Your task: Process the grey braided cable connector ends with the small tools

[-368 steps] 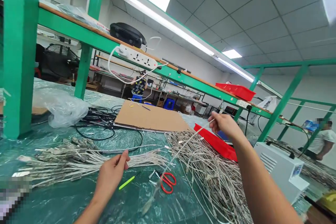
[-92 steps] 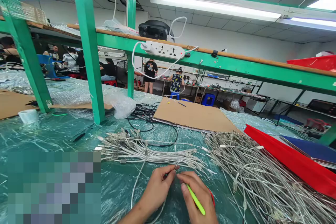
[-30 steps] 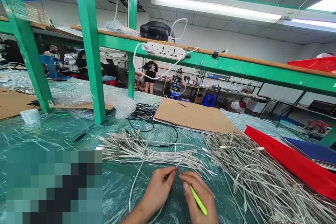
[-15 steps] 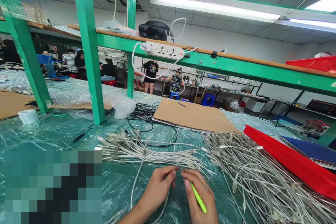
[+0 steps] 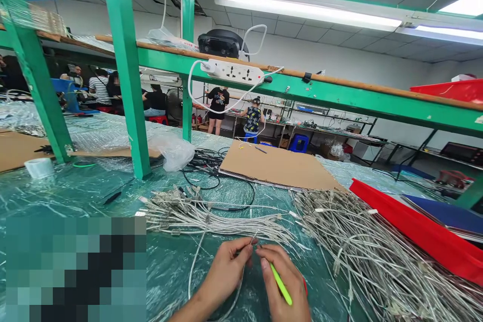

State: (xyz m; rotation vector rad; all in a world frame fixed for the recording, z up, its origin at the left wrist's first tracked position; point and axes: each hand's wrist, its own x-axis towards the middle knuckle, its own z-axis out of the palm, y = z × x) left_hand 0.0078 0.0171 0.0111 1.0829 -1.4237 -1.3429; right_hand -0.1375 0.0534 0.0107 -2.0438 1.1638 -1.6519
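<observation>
My left hand (image 5: 228, 266) pinches the end of a thin grey-white cable (image 5: 238, 296) between thumb and fingers. The cable trails down past the wrist toward the lower edge. Close beside it, my right hand (image 5: 284, 279) is closed around a hand tool with a yellow-green handle (image 5: 282, 287); its tip is hidden by the fingers. A bit of red shows at that hand's right edge, and I cannot make out its kind. Just beyond both hands lies a bundle of grey-white cables (image 5: 211, 222). To the right spreads a bigger heap of similar cables (image 5: 362, 246).
A cardboard sheet (image 5: 279, 165) lies behind the cables, with black cables (image 5: 206, 161) beside it. A red tray (image 5: 411, 231) borders the right heap. Green posts (image 5: 126, 70) carry a shelf with a power strip (image 5: 234, 71). A tape roll (image 5: 39, 167) stands left. People work in the background.
My right hand has moved slightly left, closer to my left fingers, with the tool in it. A red bit now shows at its right edge. My left hand has barely moved.
</observation>
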